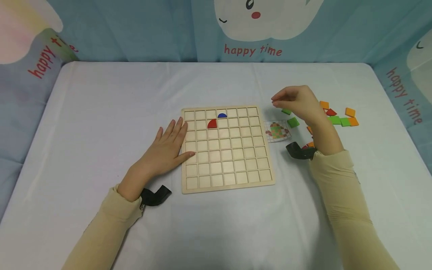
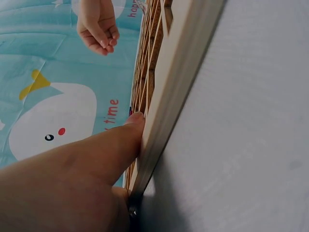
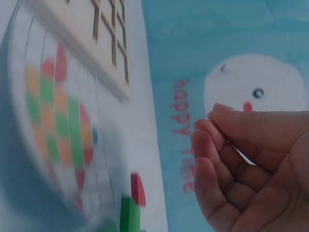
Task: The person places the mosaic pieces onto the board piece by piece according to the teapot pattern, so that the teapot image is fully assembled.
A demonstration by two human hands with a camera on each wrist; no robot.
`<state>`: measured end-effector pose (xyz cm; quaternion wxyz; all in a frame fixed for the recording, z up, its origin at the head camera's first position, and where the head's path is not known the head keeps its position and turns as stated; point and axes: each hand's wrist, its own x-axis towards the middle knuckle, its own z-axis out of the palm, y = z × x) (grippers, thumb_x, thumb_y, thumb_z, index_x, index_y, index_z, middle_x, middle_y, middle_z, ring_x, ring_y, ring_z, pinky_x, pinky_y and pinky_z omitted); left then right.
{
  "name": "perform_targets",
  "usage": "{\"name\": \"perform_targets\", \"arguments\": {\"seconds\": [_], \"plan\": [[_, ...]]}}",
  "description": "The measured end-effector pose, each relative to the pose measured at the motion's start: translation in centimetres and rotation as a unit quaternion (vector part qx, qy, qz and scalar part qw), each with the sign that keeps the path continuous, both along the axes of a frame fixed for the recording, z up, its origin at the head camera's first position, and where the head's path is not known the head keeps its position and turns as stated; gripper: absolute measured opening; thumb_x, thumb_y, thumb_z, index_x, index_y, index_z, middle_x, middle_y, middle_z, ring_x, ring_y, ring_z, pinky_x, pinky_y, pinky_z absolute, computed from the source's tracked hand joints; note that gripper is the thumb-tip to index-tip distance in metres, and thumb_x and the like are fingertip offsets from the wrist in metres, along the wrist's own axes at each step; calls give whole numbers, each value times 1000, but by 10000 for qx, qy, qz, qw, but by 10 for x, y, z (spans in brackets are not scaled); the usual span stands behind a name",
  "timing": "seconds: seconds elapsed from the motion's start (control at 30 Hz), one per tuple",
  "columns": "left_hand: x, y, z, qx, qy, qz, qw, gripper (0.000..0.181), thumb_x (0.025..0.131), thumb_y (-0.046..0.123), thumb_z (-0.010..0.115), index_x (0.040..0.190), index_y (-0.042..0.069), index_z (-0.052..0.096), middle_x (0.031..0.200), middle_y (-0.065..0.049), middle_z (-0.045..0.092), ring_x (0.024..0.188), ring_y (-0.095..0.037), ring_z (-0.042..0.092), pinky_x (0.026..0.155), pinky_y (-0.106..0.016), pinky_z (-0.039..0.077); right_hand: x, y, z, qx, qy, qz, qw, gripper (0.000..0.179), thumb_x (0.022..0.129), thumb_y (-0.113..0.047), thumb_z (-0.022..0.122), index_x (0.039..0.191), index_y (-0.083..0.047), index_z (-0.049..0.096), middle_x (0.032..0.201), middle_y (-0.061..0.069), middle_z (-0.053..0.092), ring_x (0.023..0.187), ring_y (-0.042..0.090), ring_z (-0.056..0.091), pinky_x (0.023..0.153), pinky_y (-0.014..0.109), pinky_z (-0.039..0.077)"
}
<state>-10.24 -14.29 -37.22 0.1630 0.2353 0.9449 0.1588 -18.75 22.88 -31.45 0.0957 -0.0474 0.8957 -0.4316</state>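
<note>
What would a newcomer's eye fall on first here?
Probably the wooden grid board, central in the head view, where a red piece and blue piece stand out near its far edge. Then the left hand resting on its left edge, and the right hand raised beyond its right edge, near loose coloured pieces.

Near side of the board (image 1: 228,167): wide passage is left between the 2 sleeves (image 1: 341,195).
Left edge: blocked by the left hand (image 1: 167,146), laid over the rim.
Right edge: low passage is obstructed by the card (image 1: 277,131) and scattered tiles (image 1: 293,122), higher by the raised right hand (image 1: 300,102).
Far edge: room is bounded by the curtain (image 1: 135,32).
Grid: 2 flat pieces (image 1: 212,124) are met near the far edge.
</note>
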Motion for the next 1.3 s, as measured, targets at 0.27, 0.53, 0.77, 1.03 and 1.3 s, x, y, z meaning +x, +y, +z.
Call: {"name": "perform_targets", "arguments": {"seconds": [0.27,0.53,0.77,1.03,1.3], "plan": [[1,1,1,-16,17,24,10000,84,97,48,44,151,1,0,156,-15,-9,142,-31,-10,110,-56,-2,4,28,-1,343,-251,-465,9980,31,89,-27,68,108,-3,68,91,-10,67,89,17,55,76,29,41],[0,2,2,-63,-46,13,10000,84,97,47,44,150,2,-2,156,-15,-10,142,-30,-11,110,-55,-3,6,44,-6,721,-562,-679,9935,34,91,-29,64,114,-3,65,99,-5,66,97,17,52,86,35,41],[0,2,3,-52,-44,6,10000,84,97,47,45,150,1,-1,156,-15,-10,142,-31,-10,110,-55,-3,8,56,-10,836,-431,-651,9934,37,88,-31,68,112,-2,66,95,-8,65,89,20,50,74,29,42],[0,1,2,-45,-57,17,10000,84,97,47,44,150,1,-2,156,-14,-11,142,-29,-12,110,-54,-4,11,76,-18,707,-520,-915,9919,35,84,-33,72,106,-5,69,86,-10,67,74,13,59,63,22,49],[-1,2,0,-47,-47,33,10000,85,97,47,45,150,2,-2,156,-14,-11,142,-29,-12,110,-54,-4,16,87,-17,949,-619,-729,9909,42,87,-36,67,111,-1,64,87,-6,67,82,16,55,70,23,45]]}}
